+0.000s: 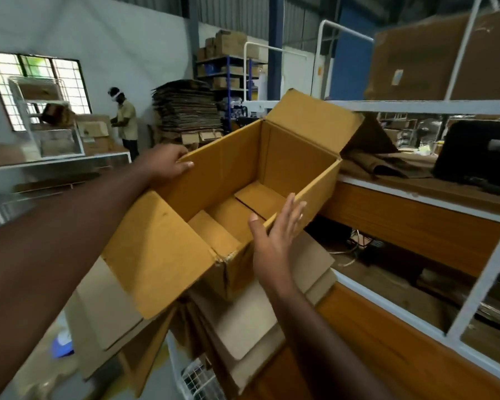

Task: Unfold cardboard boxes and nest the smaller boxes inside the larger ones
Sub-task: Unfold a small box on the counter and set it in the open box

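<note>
An opened yellow-brown cardboard box [228,168] is held up in front of me, its top flaps spread out and its bottom flaps folded in. My left hand [168,163] grips the box's left wall at the rim, fingers curled over the edge. At the right wall near the rim is my right hand [274,235], flat with fingers spread, palm toward the cardboard. Nothing lies inside the box. Below it, several flattened cardboard boxes [251,321] lean in a heap.
A wooden workbench with a white metal frame [416,226] runs along the right, with a black object [476,151] on it. A tall stack of flat cardboard [185,108] stands behind. Another person [126,122] works at a far table. A wire basket [197,379] sits low.
</note>
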A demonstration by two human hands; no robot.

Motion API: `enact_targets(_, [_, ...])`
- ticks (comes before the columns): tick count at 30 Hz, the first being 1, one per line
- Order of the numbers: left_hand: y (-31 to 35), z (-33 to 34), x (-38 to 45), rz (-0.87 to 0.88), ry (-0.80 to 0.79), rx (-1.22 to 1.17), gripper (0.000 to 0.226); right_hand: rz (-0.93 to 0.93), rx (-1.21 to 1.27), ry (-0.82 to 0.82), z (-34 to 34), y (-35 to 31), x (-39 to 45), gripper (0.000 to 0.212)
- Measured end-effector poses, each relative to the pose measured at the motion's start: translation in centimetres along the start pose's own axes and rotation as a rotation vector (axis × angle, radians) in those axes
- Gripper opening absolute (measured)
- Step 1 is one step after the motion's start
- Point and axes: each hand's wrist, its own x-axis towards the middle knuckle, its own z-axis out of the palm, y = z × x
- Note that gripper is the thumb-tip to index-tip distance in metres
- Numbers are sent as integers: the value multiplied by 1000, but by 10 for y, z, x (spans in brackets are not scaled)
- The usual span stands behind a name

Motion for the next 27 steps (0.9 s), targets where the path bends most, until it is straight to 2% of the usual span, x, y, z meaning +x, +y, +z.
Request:
enact_targets(4, [-39,20,38,-41,-61,-17,50,-162,-149,-23,32,22,17,76])
enact_targets(8, [-61,26,74,-40,-96,-13,48,-272,-120,14,66,29,45,68])
enact_targets(12, [-84,23,105,-43,-121,-14,51,-256,-87,5,93,39,69,69])
enact_targets(17, [-121,40,138,-39,-185,-30,54,-231,-160,-32,127,48,93,67])
enact_targets(23, [-174,70,176,-25,-216,-101,56,-90,-219,21,195,73,93,67])
enact_targets(27, [-211,107,188,63,-278,-122,56,1,-277,54,236,89,83,72])
